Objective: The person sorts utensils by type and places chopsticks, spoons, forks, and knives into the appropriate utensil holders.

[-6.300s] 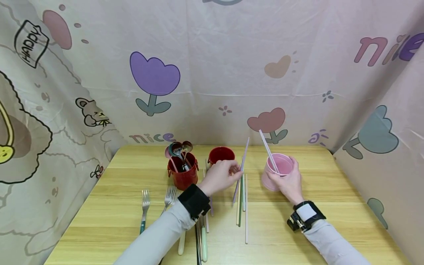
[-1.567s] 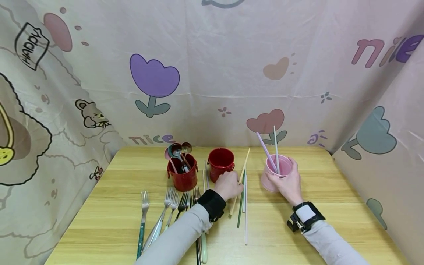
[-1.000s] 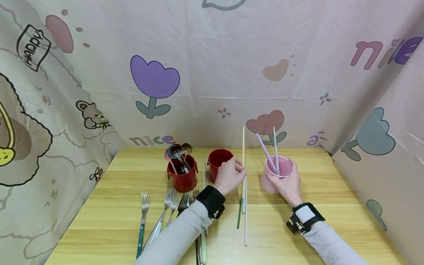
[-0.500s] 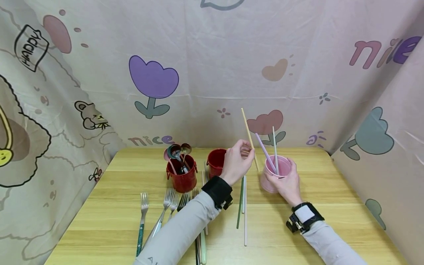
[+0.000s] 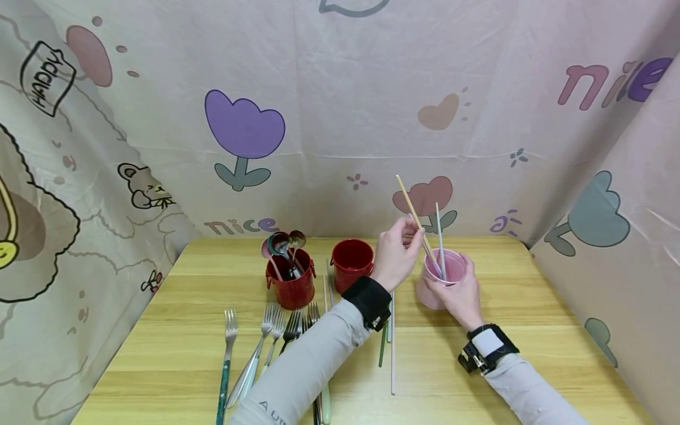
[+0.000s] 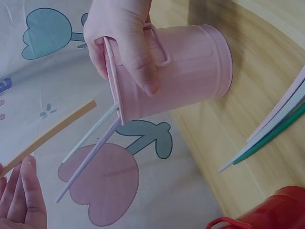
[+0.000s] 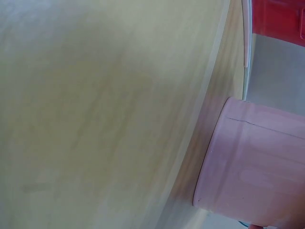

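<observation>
My left hand (image 5: pixel 398 251) pinches a yellow chopstick (image 5: pixel 406 195), tilted, above and left of the pink bucket (image 5: pixel 431 292). In the left wrist view, the free end of that chopstick (image 6: pixel 78 112) is just outside the mouth of the bucket (image 6: pixel 178 67). My right hand (image 5: pixel 461 295) grips the bucket at its rim, with the thumb down the outer wall. A pale blue chopstick (image 5: pixel 440 233) and a purple chopstick (image 6: pixel 88 160) lean out of the bucket. The right wrist view shows the lower wall of the bucket (image 7: pixel 257 167); the hand there is nearly out of frame.
A red bucket (image 5: pixel 293 292) with several spoons (image 5: pixel 281 245) stands at the back left, beside a second red bucket (image 5: pixel 352 265). Several forks (image 5: pixel 227 354) lie in front, partly under my left arm. A green chopstick (image 5: pixel 383 348) and pale chopsticks (image 5: pixel 393 366) lie on the table.
My left hand has lifted the yellow chopstick off the table and carried it right to the pink bucket. The purple chopstick it held earliest now stands in the bucket. My right hand stays put.
</observation>
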Motion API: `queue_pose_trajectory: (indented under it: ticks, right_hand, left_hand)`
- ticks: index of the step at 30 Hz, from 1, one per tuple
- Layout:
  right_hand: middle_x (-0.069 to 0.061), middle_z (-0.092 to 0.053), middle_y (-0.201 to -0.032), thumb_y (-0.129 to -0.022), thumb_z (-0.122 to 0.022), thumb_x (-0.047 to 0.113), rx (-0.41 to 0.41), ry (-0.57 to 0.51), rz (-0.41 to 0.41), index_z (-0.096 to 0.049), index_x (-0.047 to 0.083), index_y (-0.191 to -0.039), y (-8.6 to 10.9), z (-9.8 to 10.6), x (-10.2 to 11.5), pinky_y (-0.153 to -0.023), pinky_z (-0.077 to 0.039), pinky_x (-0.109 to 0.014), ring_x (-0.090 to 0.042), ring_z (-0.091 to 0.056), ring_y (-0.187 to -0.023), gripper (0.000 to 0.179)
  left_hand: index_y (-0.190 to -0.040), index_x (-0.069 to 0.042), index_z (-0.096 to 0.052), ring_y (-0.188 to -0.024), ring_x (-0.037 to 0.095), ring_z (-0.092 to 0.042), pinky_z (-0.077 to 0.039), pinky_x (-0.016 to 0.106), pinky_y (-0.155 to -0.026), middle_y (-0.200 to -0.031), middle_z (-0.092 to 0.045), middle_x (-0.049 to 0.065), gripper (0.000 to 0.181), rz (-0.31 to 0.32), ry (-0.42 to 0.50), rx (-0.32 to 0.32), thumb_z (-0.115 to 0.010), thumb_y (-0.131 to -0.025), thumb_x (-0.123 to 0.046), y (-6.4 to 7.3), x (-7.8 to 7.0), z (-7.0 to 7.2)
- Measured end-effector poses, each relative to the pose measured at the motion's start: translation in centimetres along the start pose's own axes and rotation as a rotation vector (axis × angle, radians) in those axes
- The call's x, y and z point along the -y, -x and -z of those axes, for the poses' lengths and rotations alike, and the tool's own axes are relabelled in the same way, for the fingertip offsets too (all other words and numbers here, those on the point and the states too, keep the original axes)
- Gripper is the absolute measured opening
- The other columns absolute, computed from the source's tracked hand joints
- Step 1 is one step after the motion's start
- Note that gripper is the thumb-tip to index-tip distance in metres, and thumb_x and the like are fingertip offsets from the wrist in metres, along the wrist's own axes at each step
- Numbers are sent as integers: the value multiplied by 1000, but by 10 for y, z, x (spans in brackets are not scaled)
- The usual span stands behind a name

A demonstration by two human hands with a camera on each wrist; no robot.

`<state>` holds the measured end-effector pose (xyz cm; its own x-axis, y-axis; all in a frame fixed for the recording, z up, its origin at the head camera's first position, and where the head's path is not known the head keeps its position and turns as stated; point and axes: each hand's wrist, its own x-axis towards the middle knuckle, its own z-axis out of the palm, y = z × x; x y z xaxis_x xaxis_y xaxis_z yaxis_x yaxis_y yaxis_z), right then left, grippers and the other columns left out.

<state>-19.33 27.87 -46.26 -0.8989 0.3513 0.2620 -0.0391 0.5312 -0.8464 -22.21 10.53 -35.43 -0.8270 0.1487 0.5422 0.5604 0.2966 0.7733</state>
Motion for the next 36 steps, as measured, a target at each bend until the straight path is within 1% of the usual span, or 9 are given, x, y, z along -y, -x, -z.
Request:
queue_pose_trajectory:
  ticks: [3,7,10,17,21,26,28,32,36]
  right_hand:
    - [-31,-47,-147,-73,-89,20,-2,2,1,-24,2,-155,0,0,-1,-111,-42,-59,-46,-51,-132,107]
    - [-30,-48,-147,-73,-89,21,-5,4,3,-24,2,-155,0,0,-1,-110,-42,-59,-45,-51,-131,107]
    - [-31,-47,-147,-73,-89,21,-3,2,8,-24,1,-155,0,0,-1,-110,-43,-59,-46,-51,-131,107]
    - [-31,-47,-147,-73,-89,21,-3,-1,13,-24,0,-155,0,0,-1,-109,-43,-60,-46,-52,-130,107]
    - [-31,-48,-146,-73,-89,20,2,-10,9,-24,0,-155,0,-1,-1,-109,-44,-59,-45,-52,-130,106]
    - [-31,-48,-146,-74,-88,19,4,-14,12,-24,0,-154,0,-1,-1,-109,-43,-59,-46,-52,-130,105]
    - [-31,-48,-145,-74,-88,18,1,-15,16,-25,-1,-154,1,0,-1,-109,-43,-60,-47,-52,-130,104]
    - [-31,-49,-145,-73,-89,19,0,-20,21,-25,-1,-154,1,0,0,-109,-43,-60,-47,-52,-130,104]
    - [-31,-49,-145,-74,-89,19,3,-25,21,-25,0,-154,1,0,1,-110,-43,-60,-46,-52,-130,105]
  left_hand:
    - [-102,-5,-65,-87,16,-77,-57,15,-78,-100,-79,10,11,4,-36,10,-64,-99,-16,-1,1,-4]
    - [-101,-7,-65,-86,16,-77,-58,18,-78,-101,-80,8,12,32,-83,39,-64,-99,-19,0,2,-6]
    - [-103,-8,-66,-86,17,-77,-59,20,-78,-101,-80,7,14,43,-105,57,-64,-99,-21,2,5,-7]
    - [-105,-10,-70,-88,15,-77,-58,19,-80,-104,-79,5,14,78,-154,101,-63,-99,-21,5,11,-12]
    - [-107,-9,-72,-89,18,-76,-56,22,-77,-103,-79,5,17,106,-247,161,-63,-100,-21,6,15,-14]
    - [-114,-6,-71,-96,21,-74,-57,28,-80,-106,-79,6,24,145,-401,291,-61,-100,-23,13,21,-14]
    - [-118,-4,-70,-98,22,-74,-57,29,-82,-107,-78,6,27,163,-421,339,-61,-100,-23,16,23,-14]
    - [-121,-6,-68,-97,21,-72,-55,27,-80,-105,-77,4,28,181,-446,401,-62,-100,-22,23,28,-12]
    - [-120,-8,-68,-88,18,-68,-52,24,-75,-103,-75,4,25,194,-467,440,-63,-99,-20,29,31,-6]
